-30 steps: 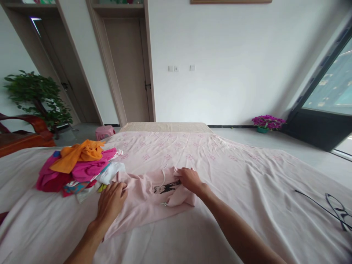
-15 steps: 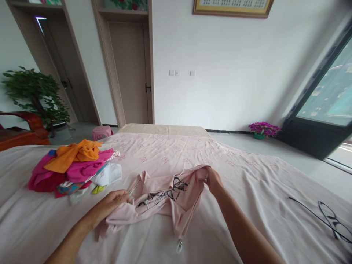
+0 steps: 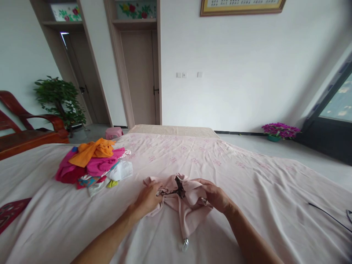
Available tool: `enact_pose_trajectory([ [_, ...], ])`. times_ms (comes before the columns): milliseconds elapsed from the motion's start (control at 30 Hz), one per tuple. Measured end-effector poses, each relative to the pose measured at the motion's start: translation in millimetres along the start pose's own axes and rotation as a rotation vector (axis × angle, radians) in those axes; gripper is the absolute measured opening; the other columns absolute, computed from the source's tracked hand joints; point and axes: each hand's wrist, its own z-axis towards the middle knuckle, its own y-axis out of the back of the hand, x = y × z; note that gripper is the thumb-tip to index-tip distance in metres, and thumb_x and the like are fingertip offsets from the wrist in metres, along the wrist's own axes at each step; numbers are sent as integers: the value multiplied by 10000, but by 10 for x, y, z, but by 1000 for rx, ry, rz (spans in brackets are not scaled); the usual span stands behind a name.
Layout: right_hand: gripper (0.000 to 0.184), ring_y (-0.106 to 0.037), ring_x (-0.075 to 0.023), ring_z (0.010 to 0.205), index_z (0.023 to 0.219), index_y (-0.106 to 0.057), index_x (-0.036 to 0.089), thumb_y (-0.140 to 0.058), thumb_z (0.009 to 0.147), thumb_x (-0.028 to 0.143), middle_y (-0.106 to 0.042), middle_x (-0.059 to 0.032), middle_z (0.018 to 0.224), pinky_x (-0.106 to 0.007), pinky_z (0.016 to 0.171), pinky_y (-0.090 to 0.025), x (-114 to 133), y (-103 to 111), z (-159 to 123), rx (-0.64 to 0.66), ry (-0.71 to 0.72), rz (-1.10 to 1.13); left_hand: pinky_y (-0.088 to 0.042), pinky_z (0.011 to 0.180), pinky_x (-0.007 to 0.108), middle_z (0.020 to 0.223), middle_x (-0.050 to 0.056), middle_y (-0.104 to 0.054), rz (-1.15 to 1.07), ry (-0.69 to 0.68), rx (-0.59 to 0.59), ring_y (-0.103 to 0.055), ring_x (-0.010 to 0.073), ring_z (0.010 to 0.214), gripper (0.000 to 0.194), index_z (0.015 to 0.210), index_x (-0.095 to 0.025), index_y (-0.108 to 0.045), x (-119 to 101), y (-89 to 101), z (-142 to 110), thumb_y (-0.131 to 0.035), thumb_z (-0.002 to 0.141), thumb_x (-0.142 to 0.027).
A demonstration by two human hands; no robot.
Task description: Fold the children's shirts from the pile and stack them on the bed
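Clothes pile (image 3: 101,167): on the sheet to your left, near your left hand (image 3: 150,198) but apart from it; orange garment (image 3: 93,150) on top, white garment (image 3: 121,171) at its right side.
Red patterned item (image 3: 13,212): flat, left edge, partly cut off; can't tell what it is.
Black eyeglasses (image 3: 327,213): far right, well clear of your right hand (image 3: 217,196), mostly out of view.
Floor beyond: pink stool (image 3: 114,132), wooden armchair (image 3: 35,137) and green potted plant (image 3: 57,99) on the left; purple flowers (image 3: 280,130) in a green pot on the right.
Floral sheet (image 3: 233,220): thin-looking cloth, pale pink, rippled, deeper pink flower motifs; hides what's underneath.
Pale pink garment (image 3: 189,216): in front of you on the sheet, between your hands; soft fabric, bunched, black print partly swallowed by folds; exact type unclear.
Metal ring (image 3: 185,244): shiny, at the garment's pointed corner nearest you.
Hands: apart from each other, both clamped on the garment, left on its left side, right on its right; some fingertips hidden in the folds.
Armchair finish: reddish-brown, glossy, curved armrest.
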Motion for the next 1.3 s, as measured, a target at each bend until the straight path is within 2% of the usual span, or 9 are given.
enact_pose_trajectory([
  [133,389,-651,-230,872,1086,-675,214,-587,827,491,-715,-81,966,-360,781,-492,-58,123,22,-170,126,88,-476,863,322,977,57,-643,-158,79,-371,-617,195,932,267,1018,-201,-633,148,380,444,-515,784,-154],
  [267,362,-656,-227,882,1043,-675,187,-612,814,459,-705,-101,1031,-346,786,-487,-208,205,87,-301,136,40,-442,949,331,1090,94,-600,12,42,-810,-565,209,1064,310,1122,-131,-582,391,1237,919,-427,855,-151],
  [367,320,-650,-222,898,991,-686,188,-621,790,428,-714,-86,992,-342,817,-476,-315,165,118,-354,100,-136,-367,1029,402,1217,127,-544,198,4,-843,-477,265,1215,331,1170,-115,-569,697,1775,1073,-385,895,-124],
  [433,273,-642,-219,901,937,-696,191,-615,772,393,-716,-66,951,-338,830,-473,-379,128,134,-343,89,-297,-334,1045,454,1238,133,-551,295,-3,-719,-473,298,1227,348,1154,-145,-605,953,1899,1030,-405,872,-104],
  [567,246,-637,-228,914,945,-700,204,-557,776,311,-713,-48,956,-358,858,-472,-475,118,162,-284,144,-633,-344,1022,483,943,85,-694,392,-21,-398,-599,285,1031,209,825,-200,-693,1423,1585,742,-562,708,-88],
  [667,263,-638,-235,938,959,-701,216,-521,776,273,-714,-49,976,-364,876,-474,-496,138,168,-276,188,-753,-292,1077,475,1043,103,-717,446,-36,-265,-573,292,1123,208,767,-200,-694,1609,1221,577,-628,603,-90],
  [800,266,-638,-238,938,942,-705,228,-504,770,250,-713,-48,971,-367,872,-479,-475,134,160,-270,213,-794,-199,1129,516,1215,139,-665,507,-51,-225,-504,301,1243,323,947,-194,-718,1606,1031,498,-565,685,-81],
  [1000,272,-639,-239,909,928,-713,239,-504,755,239,-715,-48,957,-366,847,-482,-482,128,178,-269,235,-803,-342,1092,421,1221,56,-661,362,-210,-131,-550,211,1186,460,1135,-264,-682,1281,854,213,-424,810,-65],
  [1300,315,-620,-209,876,936,-704,237,-469,738,165,-692,-42,941,-329,816,-468,-527,108,186,-264,309,-936,-386,1088,429,1348,150,-570,292,12,-206,-510,246,1267,419,1272,-143,-598,1271,196,-3,-417,904,-230],
])
